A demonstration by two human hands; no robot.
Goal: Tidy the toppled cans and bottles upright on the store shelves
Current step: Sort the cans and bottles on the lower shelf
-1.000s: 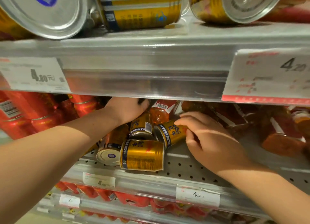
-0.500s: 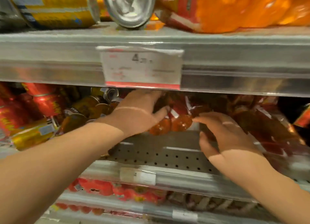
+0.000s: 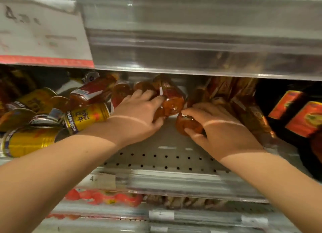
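Change: both hands have left the toppled gold cans (image 3: pixel 87 116), now lying left of the left hand (image 3: pixel 137 117) | Left hand: closed around a lying amber plastic bottle (image 3: pixel 171 100) | Right hand (image 3: pixel 221 130): gripping a second amber bottle (image 3: pixel 187 125) low on the perforated shelf (image 3: pixel 165 156) | Meaning: bottles likely get righted first; cans wait.

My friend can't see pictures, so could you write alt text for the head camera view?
Two bare hands reach into a store shelf: the left hand and the right hand each grip an amber bottle lying on its side. To the left, gold cans lie toppled in a heap.
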